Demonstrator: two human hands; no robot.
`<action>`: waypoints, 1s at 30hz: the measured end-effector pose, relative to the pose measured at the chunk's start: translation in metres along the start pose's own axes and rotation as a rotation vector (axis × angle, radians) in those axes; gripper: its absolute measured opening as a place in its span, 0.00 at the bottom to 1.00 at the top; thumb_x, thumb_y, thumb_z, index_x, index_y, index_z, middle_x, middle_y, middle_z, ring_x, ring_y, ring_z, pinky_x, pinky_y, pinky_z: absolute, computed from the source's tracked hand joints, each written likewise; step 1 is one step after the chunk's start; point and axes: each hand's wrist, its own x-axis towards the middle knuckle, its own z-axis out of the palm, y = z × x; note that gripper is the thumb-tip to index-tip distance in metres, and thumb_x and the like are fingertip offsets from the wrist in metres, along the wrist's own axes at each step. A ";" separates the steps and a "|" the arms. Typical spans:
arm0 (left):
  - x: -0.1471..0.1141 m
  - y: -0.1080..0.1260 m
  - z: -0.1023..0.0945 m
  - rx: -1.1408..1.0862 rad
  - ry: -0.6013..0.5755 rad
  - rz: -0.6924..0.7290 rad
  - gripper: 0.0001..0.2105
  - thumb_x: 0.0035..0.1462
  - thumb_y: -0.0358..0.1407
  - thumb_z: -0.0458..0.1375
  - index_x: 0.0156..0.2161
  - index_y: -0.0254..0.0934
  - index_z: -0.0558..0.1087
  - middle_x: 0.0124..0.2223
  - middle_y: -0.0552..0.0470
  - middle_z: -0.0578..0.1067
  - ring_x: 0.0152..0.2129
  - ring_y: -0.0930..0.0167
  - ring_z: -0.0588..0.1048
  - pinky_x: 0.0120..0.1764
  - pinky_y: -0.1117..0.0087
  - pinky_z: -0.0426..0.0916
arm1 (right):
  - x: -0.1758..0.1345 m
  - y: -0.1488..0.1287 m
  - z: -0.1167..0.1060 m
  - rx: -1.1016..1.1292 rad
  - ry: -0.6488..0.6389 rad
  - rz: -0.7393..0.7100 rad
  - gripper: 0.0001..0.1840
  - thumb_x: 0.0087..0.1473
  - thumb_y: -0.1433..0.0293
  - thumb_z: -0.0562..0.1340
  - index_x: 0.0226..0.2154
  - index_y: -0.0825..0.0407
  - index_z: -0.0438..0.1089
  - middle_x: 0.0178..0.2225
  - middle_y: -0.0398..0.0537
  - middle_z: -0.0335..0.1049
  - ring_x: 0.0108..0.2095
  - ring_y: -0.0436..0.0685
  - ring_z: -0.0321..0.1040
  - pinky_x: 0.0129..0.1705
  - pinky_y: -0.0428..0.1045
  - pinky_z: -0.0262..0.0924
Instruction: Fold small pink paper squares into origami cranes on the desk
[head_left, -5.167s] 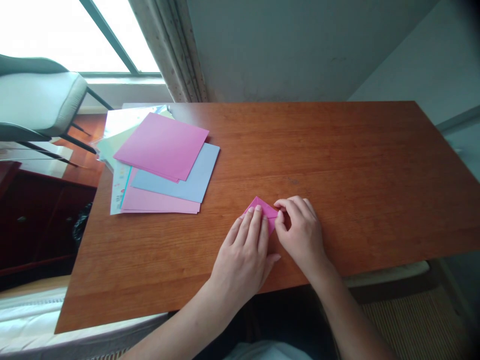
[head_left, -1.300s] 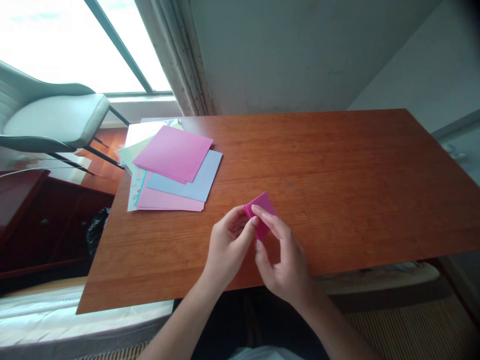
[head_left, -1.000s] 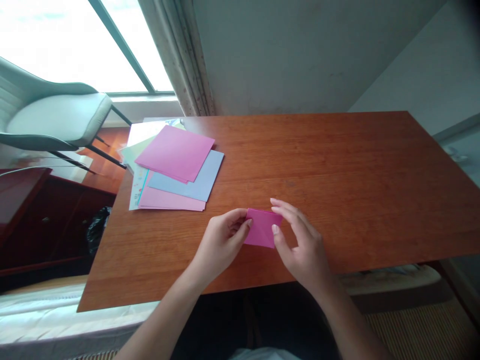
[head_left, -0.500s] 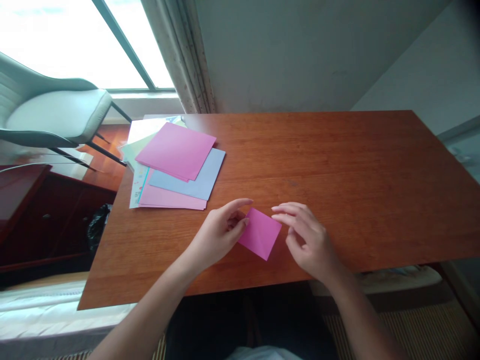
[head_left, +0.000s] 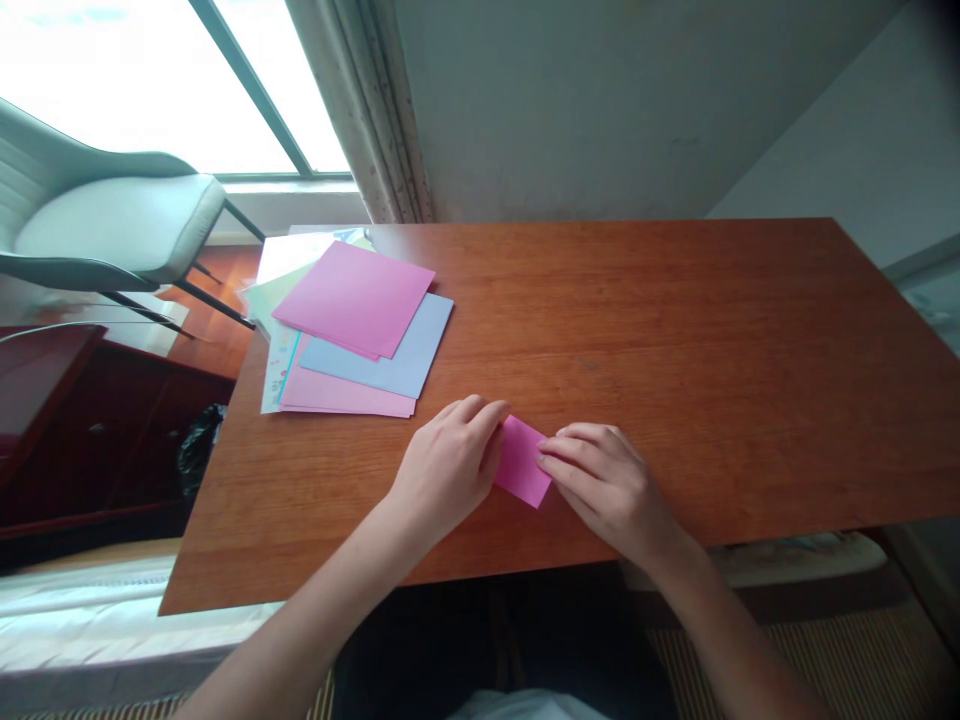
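Pinching a pink paper square (head_left: 523,464) by opposite edges, both hands (head_left: 450,468) curled, backs upward, forearms (head_left: 330,610) angled inward.

Bare right hand (head_left: 611,490): fingertips — clear of the small folded square of bright pink paper (head_left: 521,462) in the preceding picture — now closed on its right side. Bare left hand (head_left: 450,462): rolled over from thumb-up hold to knuckles-up grip. Paper's upper face: seamed in the earliest picture, now plain.

Smooth paper square (head_left: 523,468), glossy wood table (head_left: 675,360)
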 end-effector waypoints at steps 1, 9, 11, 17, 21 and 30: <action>-0.002 0.001 0.000 0.085 0.021 0.060 0.13 0.64 0.28 0.51 0.51 0.35 0.72 0.47 0.44 0.78 0.42 0.62 0.76 0.44 0.60 0.72 | 0.000 0.001 0.000 -0.009 -0.015 0.002 0.11 0.60 0.78 0.63 0.44 0.52 0.74 0.44 0.48 0.79 0.46 0.60 0.69 0.46 0.57 0.65; -0.039 0.005 -0.002 0.232 0.031 0.349 0.16 0.61 0.25 0.53 0.54 0.31 0.72 0.53 0.43 0.77 0.48 0.60 0.74 0.51 0.58 0.71 | 0.002 0.003 0.000 -0.005 -0.099 0.007 0.08 0.62 0.76 0.61 0.42 0.52 0.75 0.44 0.47 0.79 0.45 0.59 0.68 0.46 0.55 0.64; -0.045 0.006 0.000 0.227 -0.010 0.348 0.15 0.61 0.25 0.53 0.53 0.31 0.72 0.52 0.43 0.77 0.47 0.60 0.74 0.50 0.59 0.72 | 0.003 0.004 0.000 0.007 -0.113 0.015 0.08 0.62 0.75 0.61 0.42 0.52 0.75 0.44 0.48 0.78 0.45 0.59 0.68 0.46 0.56 0.64; -0.041 -0.001 0.010 0.142 0.048 0.317 0.10 0.65 0.28 0.54 0.48 0.34 0.74 0.47 0.46 0.78 0.41 0.64 0.75 0.45 0.61 0.73 | 0.006 0.005 0.001 0.062 -0.137 0.071 0.07 0.62 0.75 0.61 0.40 0.52 0.75 0.43 0.49 0.77 0.45 0.58 0.66 0.48 0.55 0.65; -0.035 -0.005 0.012 -0.004 0.095 0.257 0.08 0.67 0.29 0.53 0.44 0.36 0.75 0.44 0.48 0.78 0.39 0.68 0.75 0.43 0.66 0.73 | 0.008 0.005 0.001 0.105 -0.141 0.139 0.07 0.63 0.73 0.61 0.38 0.50 0.76 0.41 0.49 0.75 0.43 0.58 0.66 0.46 0.55 0.66; -0.027 0.000 0.009 -0.153 0.091 0.019 0.10 0.67 0.30 0.51 0.40 0.39 0.75 0.43 0.50 0.78 0.36 0.71 0.76 0.37 0.71 0.69 | 0.014 0.002 0.007 0.101 -0.119 0.367 0.07 0.63 0.70 0.61 0.35 0.48 0.76 0.34 0.46 0.75 0.36 0.56 0.68 0.42 0.54 0.63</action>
